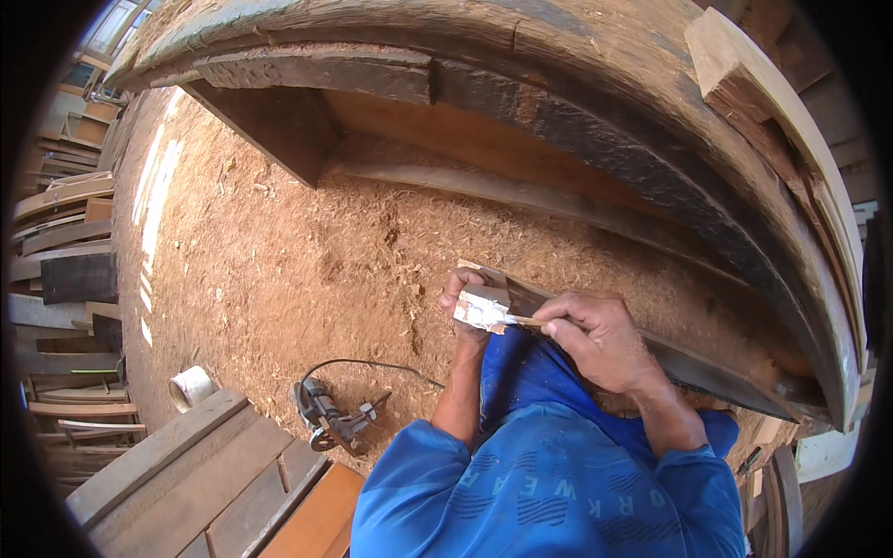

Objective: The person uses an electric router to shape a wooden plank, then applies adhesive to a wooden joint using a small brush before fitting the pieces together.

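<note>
My left hand (455, 296) is wrapped round a small wooden block (498, 294), held in front of my lap. White paste (479, 312) coats the block's near face. In my right hand (600, 339), pinched between thumb and fingers, is a thin wooden stick (527, 321). The stick's tip touches the white paste. Behind the block and partly hidden by my hands, a long dark board (688, 363) runs off to the right.
A heavy curved wooden workbench (558, 102) arches across the far side, with light timber (744, 65) on its right end. A corded power tool (330, 414) lies on the sawdust-covered floor (279, 279). Stacked planks (177, 465) and a white pipe-like container (191, 387) are at lower left.
</note>
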Available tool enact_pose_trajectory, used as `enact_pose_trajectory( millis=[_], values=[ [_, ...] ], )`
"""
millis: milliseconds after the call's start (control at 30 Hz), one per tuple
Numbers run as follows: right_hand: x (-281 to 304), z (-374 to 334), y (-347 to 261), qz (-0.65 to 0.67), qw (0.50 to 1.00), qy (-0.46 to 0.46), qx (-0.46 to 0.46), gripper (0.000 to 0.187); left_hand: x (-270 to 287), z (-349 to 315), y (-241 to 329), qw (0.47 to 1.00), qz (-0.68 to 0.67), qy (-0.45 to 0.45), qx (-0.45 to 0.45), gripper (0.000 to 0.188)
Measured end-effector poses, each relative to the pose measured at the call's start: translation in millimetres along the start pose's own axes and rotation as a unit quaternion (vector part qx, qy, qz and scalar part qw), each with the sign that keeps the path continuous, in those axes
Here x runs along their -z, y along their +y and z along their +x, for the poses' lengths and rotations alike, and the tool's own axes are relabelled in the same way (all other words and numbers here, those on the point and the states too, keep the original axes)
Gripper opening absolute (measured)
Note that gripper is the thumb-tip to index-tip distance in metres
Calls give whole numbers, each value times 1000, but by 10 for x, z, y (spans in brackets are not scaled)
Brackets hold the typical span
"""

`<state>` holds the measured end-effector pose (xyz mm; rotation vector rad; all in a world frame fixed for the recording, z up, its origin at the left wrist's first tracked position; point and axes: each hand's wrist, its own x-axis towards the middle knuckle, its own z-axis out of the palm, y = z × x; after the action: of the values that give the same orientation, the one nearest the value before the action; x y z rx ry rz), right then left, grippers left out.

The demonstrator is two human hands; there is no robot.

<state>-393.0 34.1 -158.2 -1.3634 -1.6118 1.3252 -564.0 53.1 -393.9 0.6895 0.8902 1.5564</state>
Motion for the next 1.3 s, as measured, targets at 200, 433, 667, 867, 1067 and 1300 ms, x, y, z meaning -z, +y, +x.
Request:
enact_pose_trajectory(
  millis=[200,433,667,867,1067,1300],
  values=[
    [137,228,-140,-99,977,22,187,15,-25,3,-12,1000,-7,9,-14,79],
    [451,216,-144,-156,968,-85,177,13,68,17,-59,999,42,27,1,81],
    [346,298,-10,-129,986,-89,57,12,-47,17,30,999,38,20,-1,82],
    [295,234,5,-13,992,-78,-97,16,-37,-11,52,999,19,36,13,80],
    [418,103,109,-115,988,-72,-74,15,-77,21,61,1000,-3,-2,-6,75],
    [363,340,116,-111,987,-107,-35,15,-108,16,77,1000,20,3,-13,77]
  ],
)
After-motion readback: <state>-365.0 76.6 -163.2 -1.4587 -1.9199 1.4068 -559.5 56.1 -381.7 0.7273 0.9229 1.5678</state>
